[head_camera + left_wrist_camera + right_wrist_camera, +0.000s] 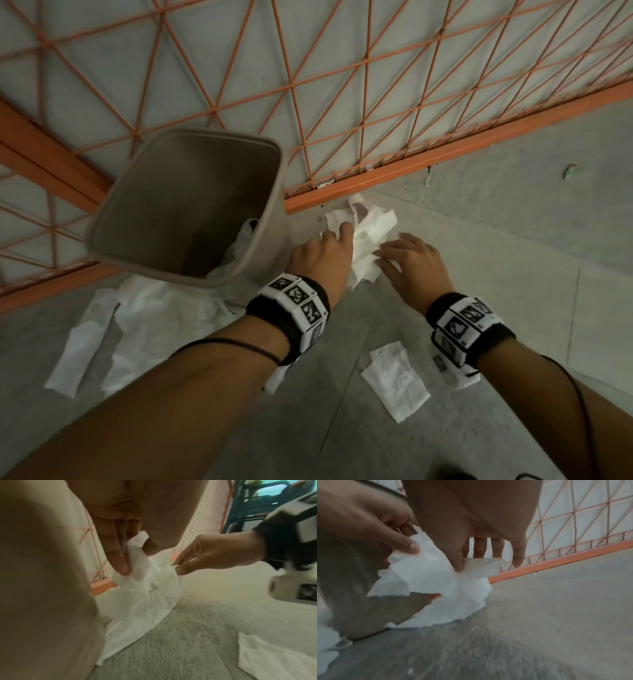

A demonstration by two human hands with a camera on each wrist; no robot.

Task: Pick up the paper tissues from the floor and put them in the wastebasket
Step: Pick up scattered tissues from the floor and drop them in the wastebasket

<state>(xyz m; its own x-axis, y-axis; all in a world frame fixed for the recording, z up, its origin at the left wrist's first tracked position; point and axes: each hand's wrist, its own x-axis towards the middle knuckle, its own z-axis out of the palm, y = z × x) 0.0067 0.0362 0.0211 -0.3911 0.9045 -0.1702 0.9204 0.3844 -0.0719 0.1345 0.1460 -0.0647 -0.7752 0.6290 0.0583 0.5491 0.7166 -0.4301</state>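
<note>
**Both hands gather the crumpled wad beside the bin**

Both hands are down on one crumpled bunch of white paper tissues, and it looks like a gathering move, so the loose sheets come up as a single wad. The left hand has its grip closed on the bunch, fingers and thumb pinching a fold, clear in the left wrist view. The right hand comes in from the other side with thumb and straightened fingers set against the paper; a pinch seems to be forming, though I can't tell if it's firm. The bunch's lower edge trails on the grey floor.

Just left of the grip stands the grey-beige plastic wastebasket, close enough for a short lift, I'd judge. Nearer the person than the grip lies a flat white tissue sheet, and past the basket sprawls a larger spread of white tissues, all waiting. Beyond the grip runs an orange wire-mesh panel
</note>
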